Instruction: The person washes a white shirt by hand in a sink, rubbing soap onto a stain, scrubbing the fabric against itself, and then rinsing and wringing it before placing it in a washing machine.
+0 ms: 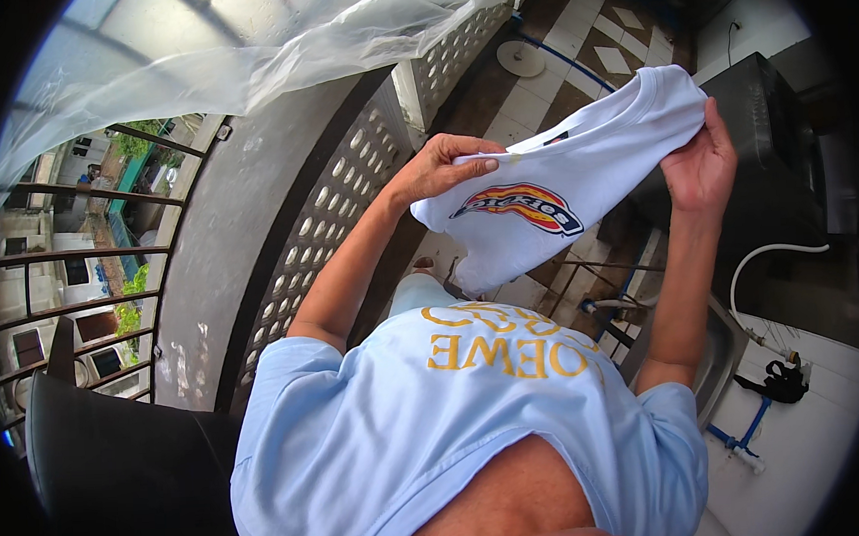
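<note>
When shifting about, mind the grey wall (240,209) off to the left, then the perforated block wall (317,225) just inside it. Most swing room probably forward, over the tiled floor (577,22); less to the right, with a dark boxy unit (778,138) close by and a metal sink (730,351) nearer the body. Best to move cloth short on that side, off those edges. Next, white T-shirt (579,170): held up ahead of the body, upper edge drawn between both hands, lower part hanging. To do well, pull evenly from both ends, shake out sag around the colourful print (523,206), avoid overstretching near the dark tag (558,138). Left hand (449,167): thumb and fingers narrow, pinching the near edge. Right hand (698,165): closed on the far corner, fingertips partly behind cloth; exact finger placement there, cannot tell.
</note>
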Demonstrator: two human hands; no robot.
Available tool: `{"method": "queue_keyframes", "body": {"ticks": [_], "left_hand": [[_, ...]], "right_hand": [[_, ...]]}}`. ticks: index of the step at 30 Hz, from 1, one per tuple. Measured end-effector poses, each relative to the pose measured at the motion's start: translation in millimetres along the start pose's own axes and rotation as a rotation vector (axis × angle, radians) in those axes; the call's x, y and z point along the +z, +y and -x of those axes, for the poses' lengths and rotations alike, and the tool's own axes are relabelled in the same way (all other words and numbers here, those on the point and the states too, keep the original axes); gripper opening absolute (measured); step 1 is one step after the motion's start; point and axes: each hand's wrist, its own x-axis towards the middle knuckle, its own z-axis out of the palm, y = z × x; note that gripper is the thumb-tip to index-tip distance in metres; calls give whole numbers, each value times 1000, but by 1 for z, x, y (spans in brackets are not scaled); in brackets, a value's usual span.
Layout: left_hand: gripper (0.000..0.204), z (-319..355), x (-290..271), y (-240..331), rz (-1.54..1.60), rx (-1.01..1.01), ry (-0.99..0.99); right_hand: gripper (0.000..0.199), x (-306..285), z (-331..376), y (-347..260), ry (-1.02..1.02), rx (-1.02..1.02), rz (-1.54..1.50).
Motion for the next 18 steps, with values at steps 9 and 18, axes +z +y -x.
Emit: {"method": "queue_keyframes", "body": {"ticks": [9, 18], "left_hand": [[21, 25, -4, -9, 252, 64, 19], [27, 79, 16, 8, 279, -100, 134]], "right_hand": [[24, -12, -6, 32, 180, 6, 137], [11, -78, 5, 73, 78, -50, 829]]}}
